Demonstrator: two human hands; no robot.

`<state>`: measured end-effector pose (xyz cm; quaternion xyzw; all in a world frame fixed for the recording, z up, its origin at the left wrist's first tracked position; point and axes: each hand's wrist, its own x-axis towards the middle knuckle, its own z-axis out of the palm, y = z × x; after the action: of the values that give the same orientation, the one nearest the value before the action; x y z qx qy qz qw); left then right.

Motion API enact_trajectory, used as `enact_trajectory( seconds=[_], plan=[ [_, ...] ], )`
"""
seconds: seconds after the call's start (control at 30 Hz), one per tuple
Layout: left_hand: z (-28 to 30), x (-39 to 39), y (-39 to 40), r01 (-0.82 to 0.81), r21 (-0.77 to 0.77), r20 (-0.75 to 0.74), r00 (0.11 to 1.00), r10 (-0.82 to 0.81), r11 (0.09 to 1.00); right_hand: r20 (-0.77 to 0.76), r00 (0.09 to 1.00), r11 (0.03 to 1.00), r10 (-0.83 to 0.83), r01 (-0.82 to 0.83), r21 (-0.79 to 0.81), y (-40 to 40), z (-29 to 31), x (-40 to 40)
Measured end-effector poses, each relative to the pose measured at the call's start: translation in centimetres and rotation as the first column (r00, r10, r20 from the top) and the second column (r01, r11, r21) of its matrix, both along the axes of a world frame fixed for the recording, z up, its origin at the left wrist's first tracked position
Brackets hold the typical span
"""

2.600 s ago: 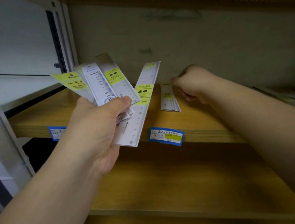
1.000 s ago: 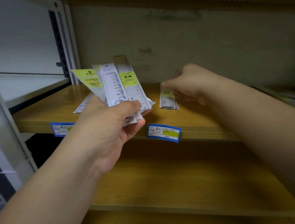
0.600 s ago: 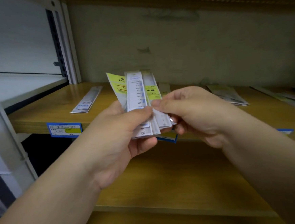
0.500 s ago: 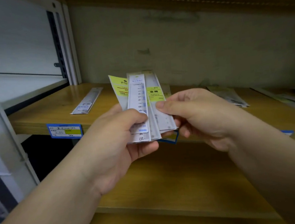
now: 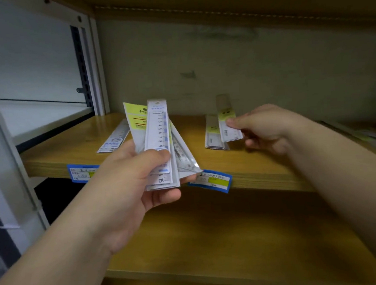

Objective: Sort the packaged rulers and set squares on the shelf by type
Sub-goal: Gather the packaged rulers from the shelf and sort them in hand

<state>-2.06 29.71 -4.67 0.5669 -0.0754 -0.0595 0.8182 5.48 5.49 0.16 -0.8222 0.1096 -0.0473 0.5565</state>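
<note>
My left hand (image 5: 138, 180) grips a fanned bunch of packaged rulers and set squares (image 5: 157, 142) upright in front of the wooden shelf (image 5: 263, 170); a blue-printed 15 cm ruler faces me. My right hand (image 5: 269, 129) pinches one short packaged ruler with a yellow label (image 5: 227, 121), held just above a small stack of the same rulers (image 5: 212, 133) lying on the shelf. A long packaged ruler (image 5: 114, 139) lies alone on the shelf's left part.
Blue price tags (image 5: 210, 181) (image 5: 81, 173) are stuck on the shelf's front edge. More packaged items (image 5: 375, 134) lie blurred at the far right. A lower wooden shelf (image 5: 235, 239) sits below, a metal upright (image 5: 89, 67) at the left.
My right hand pulled one yellow-labelled ruler out of the bunch in my left hand and carried it right, over the stack on the shelf. The left hand kept its bunch.
</note>
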Motion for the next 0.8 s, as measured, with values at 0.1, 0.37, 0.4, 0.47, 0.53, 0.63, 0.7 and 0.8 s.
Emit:
enact_trajectory(
  seconds=[0.1,0.37,0.4,0.47,0.53,0.63,0.7,0.8],
  plan=[
    [-0.1,0.1,0.0,0.014,0.011,-0.007,1.000,-0.014,1.000,-0.083,0.996,0.996,-0.022,0.014,-0.085,0.5,0.0,2.1],
    [0.1,0.1,0.2,0.024,0.003,-0.014,1.000,-0.024,1.000,-0.092,0.994,0.908,-0.051,0.008,-0.419,1.6,-0.3,3.8],
    [0.1,0.1,0.3,0.018,0.003,-0.014,1.000,-0.018,1.000,-0.074,0.996,0.880,-0.054,0.012,-0.475,1.6,-0.2,3.6],
    [0.2,0.1,0.4,0.006,-0.005,-0.018,1.000,-0.006,1.000,-0.024,0.999,0.825,-0.047,0.025,-0.565,1.8,0.1,3.0],
    [0.2,0.2,0.5,0.000,-0.015,-0.024,1.000,0.000,1.000,0.043,0.999,0.812,-0.007,0.031,-0.583,2.4,0.9,2.2],
    [0.3,0.4,0.6,-0.006,-0.013,-0.009,1.000,0.006,1.000,0.158,0.985,0.880,0.071,0.013,-0.475,4.2,2.3,0.1],
    [0.4,0.5,0.4,-0.013,-0.001,0.021,1.000,0.013,1.000,0.131,0.977,0.952,0.170,-0.128,-0.280,5.7,2.5,-1.8],
    [0.5,0.5,0.1,-0.015,0.025,0.067,0.998,0.013,1.000,0.003,0.931,0.926,0.366,-0.363,-0.107,7.7,1.5,-4.8]
  ],
)
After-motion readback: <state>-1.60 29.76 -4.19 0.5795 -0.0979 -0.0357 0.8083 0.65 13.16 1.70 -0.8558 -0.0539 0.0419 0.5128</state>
